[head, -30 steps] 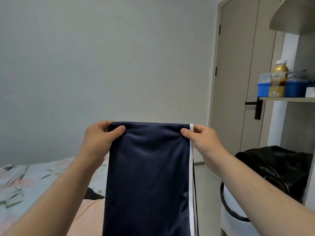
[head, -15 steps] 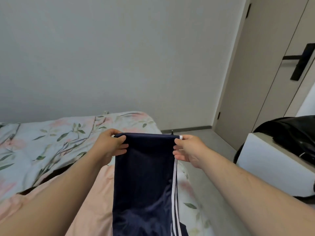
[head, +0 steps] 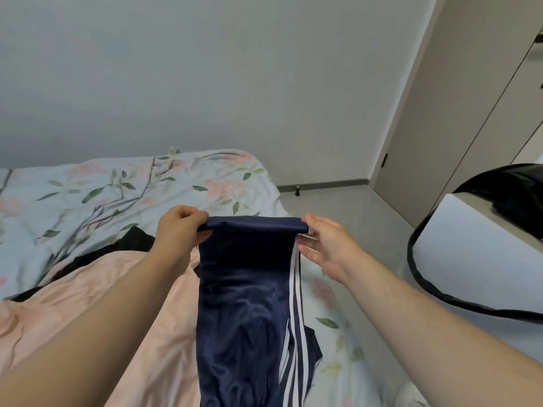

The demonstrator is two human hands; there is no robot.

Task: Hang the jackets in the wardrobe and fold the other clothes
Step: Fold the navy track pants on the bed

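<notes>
Floral bedding, pale blue with pink blooms and green leaves, covers the bed (head: 117,195) across left and centre of view. Pink cloth (head: 88,304) lies crumpled on the bed's near left part. A black garment (head: 132,245) shows at its far edge, touching it.

Navy trousers (head: 244,304) with white side stripes are held up over the bed near its right edge. The top edge is stretched level and the lower length trails onto the bedding.

White cabinet (head: 470,245) stands right of the bed, apart from it. A shiny black item (head: 514,186) lies on top; whether bag or jacket, cannot tell.

Hands apart, one at each end of the trousers' top edge. Left hand (head: 179,230): fingers curled round the left corner. Right hand (head: 326,245): thumb above, fingers below, pinching the striped corner.
</notes>
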